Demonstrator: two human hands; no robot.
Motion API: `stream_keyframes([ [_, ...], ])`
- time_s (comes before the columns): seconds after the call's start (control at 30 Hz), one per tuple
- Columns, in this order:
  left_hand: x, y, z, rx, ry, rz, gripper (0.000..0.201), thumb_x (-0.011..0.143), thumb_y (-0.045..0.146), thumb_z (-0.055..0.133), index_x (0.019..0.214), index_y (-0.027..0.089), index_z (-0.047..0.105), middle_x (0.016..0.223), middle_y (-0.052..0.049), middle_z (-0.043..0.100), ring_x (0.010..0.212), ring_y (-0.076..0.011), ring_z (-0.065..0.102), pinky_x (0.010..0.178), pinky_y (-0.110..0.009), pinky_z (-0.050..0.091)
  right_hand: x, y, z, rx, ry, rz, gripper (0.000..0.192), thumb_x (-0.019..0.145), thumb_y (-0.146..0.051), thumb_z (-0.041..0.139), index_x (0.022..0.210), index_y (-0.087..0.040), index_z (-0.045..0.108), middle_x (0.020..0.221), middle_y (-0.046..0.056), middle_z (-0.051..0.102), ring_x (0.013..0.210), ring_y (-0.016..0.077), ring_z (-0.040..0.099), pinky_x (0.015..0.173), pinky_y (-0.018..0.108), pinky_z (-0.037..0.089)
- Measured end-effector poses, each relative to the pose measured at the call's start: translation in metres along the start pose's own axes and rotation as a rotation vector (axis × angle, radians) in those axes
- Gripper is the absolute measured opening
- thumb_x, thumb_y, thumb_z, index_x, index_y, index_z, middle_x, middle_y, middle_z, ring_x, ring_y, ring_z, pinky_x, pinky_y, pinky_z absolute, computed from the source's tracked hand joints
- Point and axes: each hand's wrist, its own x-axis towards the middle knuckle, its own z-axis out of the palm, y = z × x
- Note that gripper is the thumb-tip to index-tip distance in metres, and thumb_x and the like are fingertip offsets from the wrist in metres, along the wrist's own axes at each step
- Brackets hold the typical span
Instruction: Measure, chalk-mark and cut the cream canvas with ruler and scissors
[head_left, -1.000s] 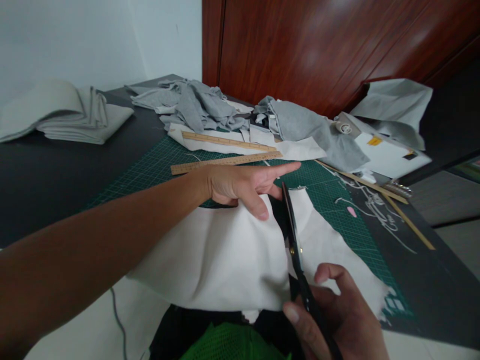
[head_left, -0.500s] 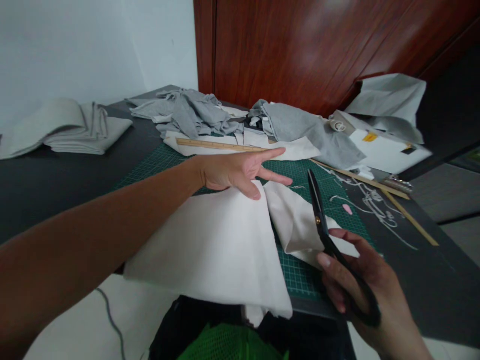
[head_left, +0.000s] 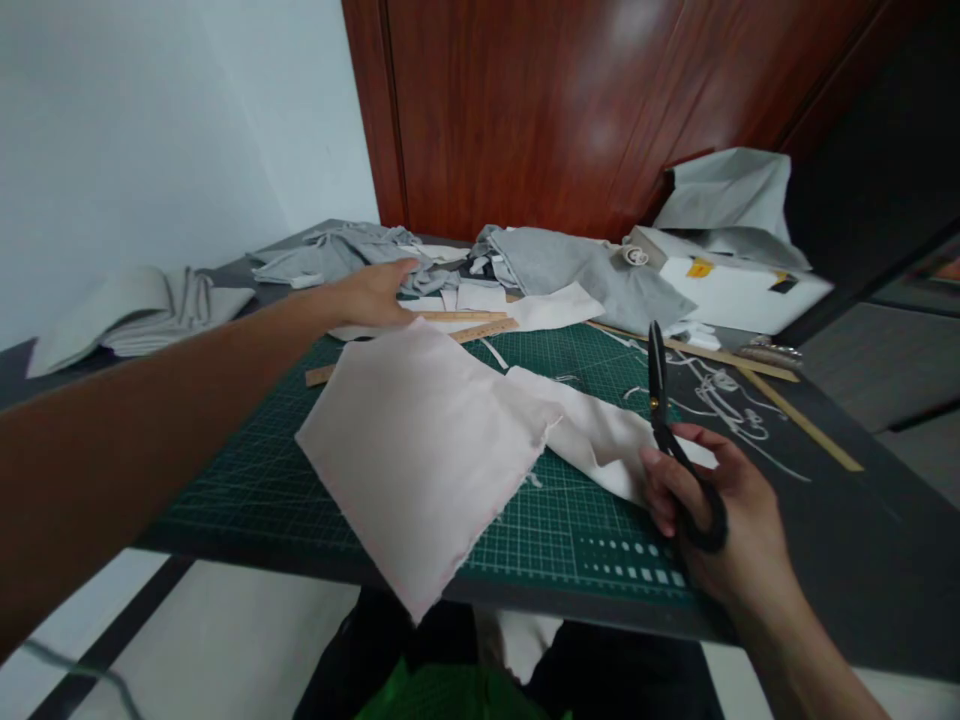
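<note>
A piece of white cloth [head_left: 427,430] with faint pink lines along its edges lies on the green cutting mat [head_left: 247,480], one corner hanging over the table's front edge. My left hand [head_left: 375,292] is at its far corner, thumb and fingers apart; whether the thumb touches the cloth I cannot tell. In my right hand [head_left: 727,510] are black scissors [head_left: 658,400], blades together and pointing away from me. Beneath the scissors and my right fingers lies a second strip of white cloth [head_left: 592,425].
Wooden rulers [head_left: 487,328] lie behind the cloth. Grey fabric [head_left: 570,265] is heaped at the back near a white box [head_left: 739,285]. Folded pale cloth [head_left: 142,310] sits at the left, tangled white cord [head_left: 724,395] at the right beside a wooden strip [head_left: 802,420].
My left hand has moved left and away from me. The white cloth has turned and spread out on the mat. My right hand still holds the scissors, now turned more upright.
</note>
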Motion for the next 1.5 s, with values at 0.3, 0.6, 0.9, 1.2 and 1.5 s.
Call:
stream_keyframes([
  [0.3, -0.135, 0.039, 0.040, 0.066, -0.078, 0.357, 0.061, 0.100, 0.048, 0.060, 0.158, 0.027, 0.054, 0.168, -0.007, 0.050, 0.154, -0.0311, 0.049, 0.132, -0.047, 0.033, -0.005, -0.011, -0.002, -0.023, -0.048, -0.001, 0.059, 0.071, -0.041, 0.101, 0.110, -0.025, 0.060, 0.051, -0.008, 0.063, 0.036, 0.0093, 0.046, 0.034, 0.017, 0.036],
  [0.6, -0.187, 0.028, 0.057, 0.188, -0.289, 0.288, 0.075, 0.104, 0.059, 0.055, 0.170, 0.030, 0.034, 0.178, -0.008, 0.027, 0.165, -0.0335, 0.029, 0.134, -0.055, 0.022, -0.009, -0.044, -0.007, -0.653, 0.053, -0.168, 0.068, 0.067, -0.061, 0.094, 0.116, -0.028, 0.060, 0.059, -0.002, 0.075, 0.044, 0.0201, 0.061, 0.046, 0.027, 0.042],
  [0.9, -0.212, 0.026, 0.044, 0.142, -0.286, 0.318, 0.102, 0.084, 0.077, 0.076, 0.168, 0.033, 0.039, 0.176, -0.009, 0.034, 0.163, -0.0378, 0.034, 0.134, -0.057, 0.025, -0.020, -0.022, 0.031, -1.175, -0.153, -0.298, 0.074, 0.084, -0.061, 0.074, 0.139, -0.018, 0.049, 0.067, -0.002, 0.073, 0.063, 0.0311, 0.073, 0.062, 0.036, 0.043],
  [1.2, -0.104, 0.071, 0.062, 0.013, -0.133, 0.471, 0.044, 0.102, 0.026, 0.058, 0.144, 0.017, 0.062, 0.150, -0.014, 0.066, 0.141, -0.0280, 0.059, 0.123, -0.044, 0.040, 0.025, -0.027, 0.008, -1.330, 0.072, -0.254, 0.074, 0.081, -0.044, 0.085, 0.141, -0.012, 0.055, 0.082, 0.010, 0.079, 0.077, 0.0399, 0.076, 0.066, 0.040, 0.047],
  [1.5, -0.031, 0.092, 0.085, 0.045, -0.308, 0.511, 0.032, 0.083, 0.039, 0.085, 0.103, 0.018, 0.073, 0.111, -0.007, 0.070, 0.105, -0.0239, 0.068, 0.095, -0.034, 0.051, 0.040, -0.022, -0.031, -1.318, 0.224, -0.224, 0.076, 0.080, -0.044, 0.081, 0.143, -0.013, 0.056, 0.088, 0.014, 0.080, 0.083, 0.0466, 0.077, 0.070, 0.047, 0.051],
])
